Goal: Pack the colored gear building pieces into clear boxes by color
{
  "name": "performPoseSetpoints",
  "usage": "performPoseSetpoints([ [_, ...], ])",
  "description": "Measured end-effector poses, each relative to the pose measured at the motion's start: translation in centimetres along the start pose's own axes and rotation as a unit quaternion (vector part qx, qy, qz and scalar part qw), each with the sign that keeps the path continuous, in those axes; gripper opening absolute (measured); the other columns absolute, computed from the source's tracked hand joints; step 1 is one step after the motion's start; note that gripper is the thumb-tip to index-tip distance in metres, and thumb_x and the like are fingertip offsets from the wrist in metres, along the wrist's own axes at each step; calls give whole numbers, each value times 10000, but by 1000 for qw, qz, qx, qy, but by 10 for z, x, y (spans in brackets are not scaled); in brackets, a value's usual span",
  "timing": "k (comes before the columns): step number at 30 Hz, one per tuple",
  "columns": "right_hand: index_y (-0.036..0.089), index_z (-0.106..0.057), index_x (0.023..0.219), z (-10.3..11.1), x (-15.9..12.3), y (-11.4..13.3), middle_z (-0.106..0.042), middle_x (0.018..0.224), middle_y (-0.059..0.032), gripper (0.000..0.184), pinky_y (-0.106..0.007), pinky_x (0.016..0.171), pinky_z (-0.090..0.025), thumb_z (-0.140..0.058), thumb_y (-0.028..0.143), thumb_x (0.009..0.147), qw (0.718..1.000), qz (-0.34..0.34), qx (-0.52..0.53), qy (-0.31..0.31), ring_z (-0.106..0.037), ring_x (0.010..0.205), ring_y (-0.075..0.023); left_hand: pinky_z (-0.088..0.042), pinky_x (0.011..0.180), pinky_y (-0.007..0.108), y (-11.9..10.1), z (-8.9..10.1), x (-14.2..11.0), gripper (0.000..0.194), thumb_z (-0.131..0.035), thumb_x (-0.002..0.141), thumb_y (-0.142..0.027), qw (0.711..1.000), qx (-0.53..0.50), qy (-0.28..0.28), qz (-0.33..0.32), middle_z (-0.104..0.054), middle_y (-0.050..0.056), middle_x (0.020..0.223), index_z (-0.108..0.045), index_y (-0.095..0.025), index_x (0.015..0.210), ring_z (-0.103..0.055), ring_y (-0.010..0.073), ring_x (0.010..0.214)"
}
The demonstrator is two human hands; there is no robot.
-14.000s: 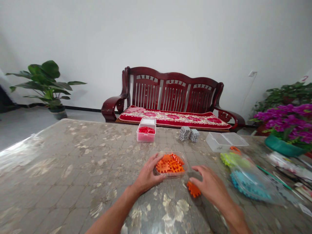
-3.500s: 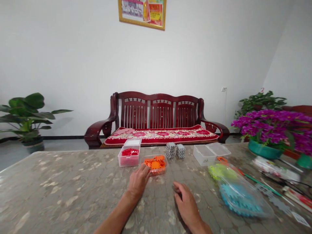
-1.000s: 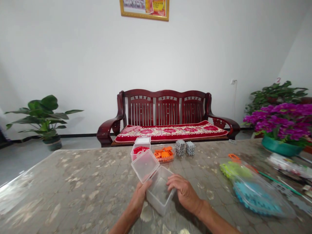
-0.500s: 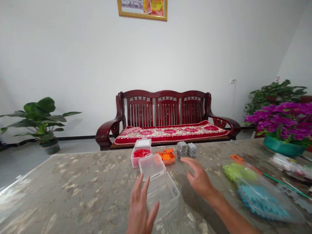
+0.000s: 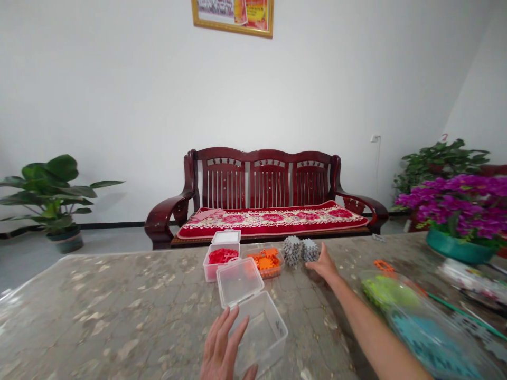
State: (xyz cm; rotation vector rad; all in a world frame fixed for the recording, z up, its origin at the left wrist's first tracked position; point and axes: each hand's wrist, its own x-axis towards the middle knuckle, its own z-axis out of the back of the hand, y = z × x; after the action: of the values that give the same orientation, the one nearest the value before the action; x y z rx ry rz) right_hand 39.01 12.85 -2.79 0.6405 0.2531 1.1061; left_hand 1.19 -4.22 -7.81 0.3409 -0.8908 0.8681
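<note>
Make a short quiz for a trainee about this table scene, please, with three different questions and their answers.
1. True or false: the right hand is nearer to the grey stacked pieces than to the clear box.
2. Which colour are the pieces in the small plastic box beside the orange pieces? A red, B blue, C green.
3. Fill the gap: the lid of the clear box is ____.

Key: 1 true; 2 A; 3 open.

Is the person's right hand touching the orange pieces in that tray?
Apart: the head view shows the grey block stacks standing between the right hand and the orange pieces.
</note>
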Motion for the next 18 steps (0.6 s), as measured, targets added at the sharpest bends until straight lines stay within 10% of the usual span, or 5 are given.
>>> performPoseSetpoints([
  [18, 53, -274, 1524, -11, -17, 18, -631, 1304, -230, 827, -468, 1003, -435, -603, 348, 824, 985, -31, -157, -57, -567, 1237, -382, -499, 1054, 445, 1, -8, -1, 388, -545, 940, -354, 999, -33, -26, 10, -580, 145, 1387, -578, -225, 1305, -446, 327, 1405],
])
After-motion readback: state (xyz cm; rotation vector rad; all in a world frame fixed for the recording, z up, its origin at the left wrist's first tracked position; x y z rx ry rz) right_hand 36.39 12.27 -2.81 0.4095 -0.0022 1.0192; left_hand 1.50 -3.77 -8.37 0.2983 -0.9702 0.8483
